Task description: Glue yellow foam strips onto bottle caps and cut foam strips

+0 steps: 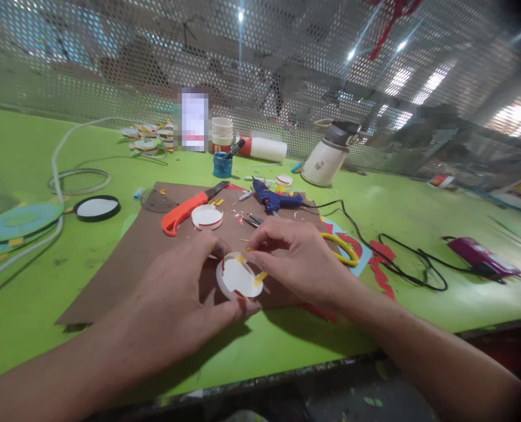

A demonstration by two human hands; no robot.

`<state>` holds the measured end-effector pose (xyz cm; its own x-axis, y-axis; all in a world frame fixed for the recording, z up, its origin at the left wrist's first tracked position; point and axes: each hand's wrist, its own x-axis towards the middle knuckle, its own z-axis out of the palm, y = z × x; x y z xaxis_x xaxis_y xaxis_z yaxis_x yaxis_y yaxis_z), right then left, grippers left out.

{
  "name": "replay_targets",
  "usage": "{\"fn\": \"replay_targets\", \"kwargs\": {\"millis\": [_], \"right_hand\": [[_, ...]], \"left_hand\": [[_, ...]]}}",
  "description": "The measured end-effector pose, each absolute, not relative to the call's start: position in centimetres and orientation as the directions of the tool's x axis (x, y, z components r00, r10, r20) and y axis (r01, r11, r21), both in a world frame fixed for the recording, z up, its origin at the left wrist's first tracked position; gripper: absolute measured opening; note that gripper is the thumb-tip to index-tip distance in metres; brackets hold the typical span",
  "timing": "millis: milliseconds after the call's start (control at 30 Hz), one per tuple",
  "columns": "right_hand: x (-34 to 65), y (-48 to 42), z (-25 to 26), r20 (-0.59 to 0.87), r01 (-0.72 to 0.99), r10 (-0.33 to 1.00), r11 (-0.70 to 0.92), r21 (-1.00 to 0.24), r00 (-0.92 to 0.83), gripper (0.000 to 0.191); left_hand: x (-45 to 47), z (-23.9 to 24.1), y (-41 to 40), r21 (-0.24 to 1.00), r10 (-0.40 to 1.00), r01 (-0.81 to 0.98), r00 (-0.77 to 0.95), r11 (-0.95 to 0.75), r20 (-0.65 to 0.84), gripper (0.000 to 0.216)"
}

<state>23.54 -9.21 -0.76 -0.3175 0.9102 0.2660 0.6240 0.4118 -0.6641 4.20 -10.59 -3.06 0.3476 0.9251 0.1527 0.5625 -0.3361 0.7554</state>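
My left hand [198, 281] grips a shallow white cup bottom [236, 278] by its edge, thumb in front and fingers behind. Traces of red mark its low rim, and a yellow paper strip [261, 278] sticks out on the right side. At the far rim, my right hand [295, 252] pinches a small yellow piece [248, 251] between thumb and forefinger, touching or very near the cup bottom. Just beyond, a second white cup bottom [207, 217] lies on the brown board [119, 275]. Scissors with yellow handles [346, 249] are partly hidden by my right hand.
An orange cutter [185, 211] and a blue glue gun [273, 199] lie on the board. Its black cord [401, 266] runs right to a purple power strip [480, 256]. Behind stand a blue jar [222, 166], stacked paper cups [264, 149] and a white jug [326, 158].
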Motion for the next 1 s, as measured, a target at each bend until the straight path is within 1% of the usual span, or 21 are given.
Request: {"fn": "replay_targets", "kwargs": {"millis": [100, 167, 333, 533, 800, 1000], "right_hand": [[23.56, -9.28, -0.58, 0.252, 0.628, 0.912, 0.405, -0.664, -0.322, 0.011], [23.54, -9.30, -0.42, 0.253, 0.627, 0.910, 0.411, -0.662, -0.328, 0.012], [23.48, -9.24, -0.14, 0.233, 0.643, 0.914, 0.401, -0.652, -0.334, 0.012], [23.58, -9.22, -0.33, 0.228, 0.645, 0.913, 0.401, -0.651, -0.338, 0.012], [23.38, -9.31, -0.61, 0.236, 0.648, 0.917, 0.396, -0.651, -0.322, 0.011], [23.22, -9.41, -0.68, 0.241, 0.649, 0.918, 0.394, -0.651, -0.316, 0.011]], "left_hand": [[4.22, -3.06, -10.61, 0.653, 0.923, 0.666, 0.353, -0.361, 0.150, 0.039], [4.25, -3.00, -10.63, 0.638, 0.920, 0.676, 0.363, -0.369, 0.149, 0.037], [4.39, -2.67, -10.74, 0.633, 0.923, 0.686, 0.363, -0.358, 0.128, 0.032], [4.52, -2.60, -10.68, 0.629, 0.924, 0.688, 0.355, -0.362, 0.142, 0.032], [4.49, -2.64, -10.71, 0.621, 0.927, 0.702, 0.357, -0.350, 0.118, 0.036], [4.46, -2.83, -10.63, 0.644, 0.933, 0.688, 0.338, -0.335, 0.124, 0.036]]}}
